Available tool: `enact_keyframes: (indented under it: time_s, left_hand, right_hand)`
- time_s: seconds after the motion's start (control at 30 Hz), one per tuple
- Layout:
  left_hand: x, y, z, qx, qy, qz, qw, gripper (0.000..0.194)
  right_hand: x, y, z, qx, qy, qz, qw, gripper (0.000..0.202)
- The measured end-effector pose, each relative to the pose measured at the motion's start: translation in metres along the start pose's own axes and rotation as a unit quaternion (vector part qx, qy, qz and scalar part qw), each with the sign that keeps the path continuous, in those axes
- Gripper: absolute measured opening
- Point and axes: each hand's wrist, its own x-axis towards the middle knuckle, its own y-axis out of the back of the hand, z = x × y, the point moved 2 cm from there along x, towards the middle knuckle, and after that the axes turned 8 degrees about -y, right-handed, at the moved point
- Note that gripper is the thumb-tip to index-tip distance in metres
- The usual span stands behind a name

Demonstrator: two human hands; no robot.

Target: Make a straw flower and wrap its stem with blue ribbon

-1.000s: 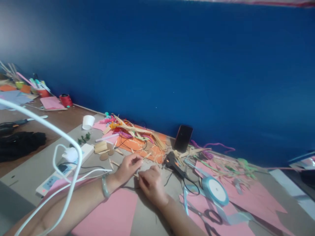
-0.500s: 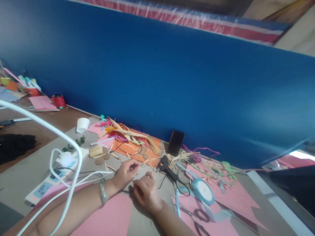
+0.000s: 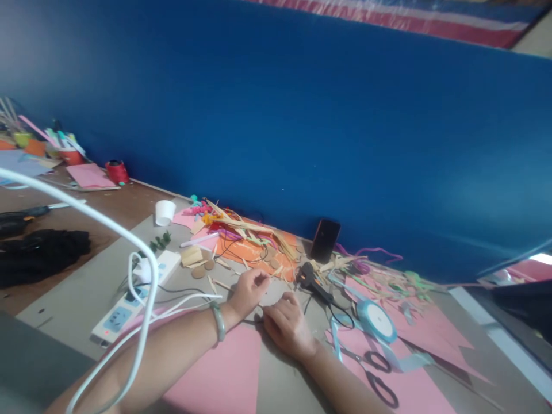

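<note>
My left hand [image 3: 249, 294], with a pale green bangle [image 3: 218, 322] at the wrist, is closed in a pinch just above the table. Whatever its fingertips hold is too small to make out. Close beside it on the right, my right hand [image 3: 290, 326] is curled with its knuckles up, and its fingers hide what may be inside. A black cord [image 3: 254, 322] runs by the right fingers. A black glue gun [image 3: 317, 284] lies just beyond the right hand. Pink paper [image 3: 219, 368] is spread below the left wrist.
A white cable [image 3: 149, 270] loops above my left forearm, near a power strip [image 3: 116, 316]. Scissors [image 3: 375, 368] and a ribbon roll [image 3: 377, 322] lie at right. A phone [image 3: 325, 240] leans on the blue partition [image 3: 276, 115]. A paper cup [image 3: 164, 213] stands at left.
The view has swung left and slightly up or down with my head, so things appear further right. Both hands keep nearly the same poses and places on the table.
</note>
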Motion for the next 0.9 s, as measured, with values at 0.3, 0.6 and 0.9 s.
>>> enact_keyframes:
  time_s: [0.3, 0.6, 0.9]
  left_hand:
    - [-0.002, 0.002, -0.006, 0.045, -0.042, 0.015, 0.998, 0.015]
    - [-0.004, 0.000, 0.001, 0.046, -0.058, 0.019, 0.997, 0.014]
    - [0.016, -0.002, -0.007, -0.032, -0.009, 0.072, 0.997, 0.016]
  right_hand:
    - [-0.004, 0.003, 0.006, 0.006, -0.014, 0.008, 1.000, 0.013]
    - [0.003, 0.005, 0.004, 0.071, 0.029, 0.027, 0.997, 0.015]
    - [0.008, 0.008, -0.030, 0.124, 0.142, -0.091, 0.978, 0.010]
